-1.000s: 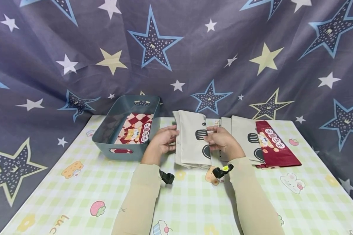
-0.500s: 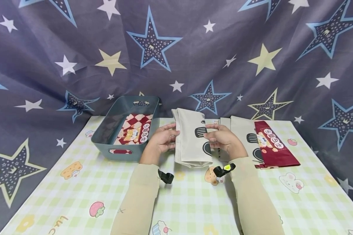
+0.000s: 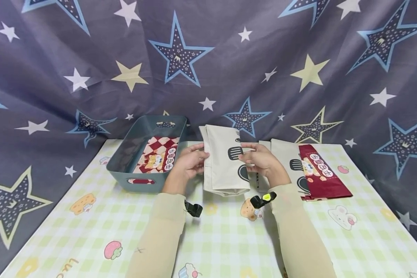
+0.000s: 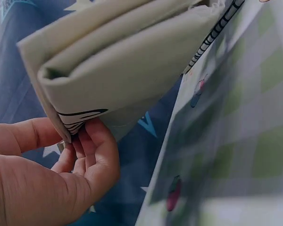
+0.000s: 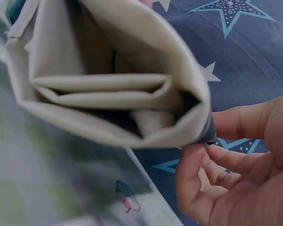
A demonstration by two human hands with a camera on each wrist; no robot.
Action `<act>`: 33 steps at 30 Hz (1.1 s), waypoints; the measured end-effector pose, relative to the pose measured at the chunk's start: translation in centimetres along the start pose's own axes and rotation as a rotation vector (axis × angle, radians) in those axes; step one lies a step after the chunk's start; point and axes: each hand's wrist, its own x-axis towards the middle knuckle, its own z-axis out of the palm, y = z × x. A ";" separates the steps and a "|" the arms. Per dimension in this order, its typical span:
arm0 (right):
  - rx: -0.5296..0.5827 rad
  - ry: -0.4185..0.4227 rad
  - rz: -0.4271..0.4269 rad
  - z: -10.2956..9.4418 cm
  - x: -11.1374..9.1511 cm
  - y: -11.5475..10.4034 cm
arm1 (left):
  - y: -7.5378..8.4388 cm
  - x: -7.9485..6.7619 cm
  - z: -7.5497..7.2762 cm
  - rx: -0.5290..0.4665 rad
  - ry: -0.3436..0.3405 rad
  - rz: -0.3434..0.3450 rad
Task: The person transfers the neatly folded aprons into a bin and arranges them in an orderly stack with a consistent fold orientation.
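A folded cream cloth (image 3: 222, 160) with dark kitchen-utensil prints is held up over the middle of the table, its layers loosely stacked. My left hand (image 3: 189, 164) pinches its left edge between thumb and fingers. At the opposite edge, my right hand (image 3: 264, 164) pinches the cloth beside the spatula print. In the left wrist view, the thumb and fingers of that hand (image 4: 85, 174) meet at a lower corner of the cloth (image 4: 118, 70). From the right wrist, the cloth (image 5: 108, 84) shows its open folded end, with the right hand's fingers (image 5: 191, 169) gripping one corner.
A blue-grey plastic basket (image 3: 118, 172) stands left of the hands, with a red-and-cream checked folded cloth (image 3: 156, 154) inside. On the right lie another cream printed cloth (image 3: 285, 150) and a dark red cloth (image 3: 328, 181). A starry curtain (image 3: 208, 69) hangs behind the checked table (image 3: 208, 239).
Both hands have raised the folded cream cloth slightly and shifted it a little to the left. Its lower edge gapes more. The basket and the other cloths have stayed put.
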 end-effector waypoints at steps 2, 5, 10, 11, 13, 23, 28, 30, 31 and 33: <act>-0.008 -0.008 -0.014 0.2 0.0 -0.5 | 0.6 -0.4 -0.1 0.019 0.004 0.023; -0.018 -0.009 -0.035 0.5 -0.1 -1.3 | 1.7 -0.9 -0.1 0.045 0.003 0.053; -0.030 -0.011 -0.062 1.3 0.0 -2.9 | 3.3 -1.6 -0.6 0.080 0.019 0.077; -0.026 -0.016 -0.063 1.5 0.1 -3.1 | 3.6 -1.7 -0.7 0.082 0.020 0.079; -0.009 -0.028 -0.060 1.9 0.2 -3.5 | 4.0 -1.9 -1.1 0.089 0.022 0.083; 0.091 -0.079 -0.060 3.8 0.5 -4.6 | 5.7 -3.3 -2.7 0.170 0.045 0.119; 0.132 -0.101 -0.062 4.9 0.6 -5.0 | 6.5 -4.0 -3.6 0.200 0.045 0.137; 0.155 -0.109 -0.062 5.3 0.6 -5.2 | 6.9 -4.2 -3.9 0.216 0.046 0.141; 0.160 -0.111 -0.061 5.6 0.6 -5.3 | 7.1 -4.3 -4.2 0.225 0.047 0.144; 0.171 -0.113 -0.059 6.1 0.7 -5.5 | 7.6 -4.5 -4.6 0.234 0.047 0.146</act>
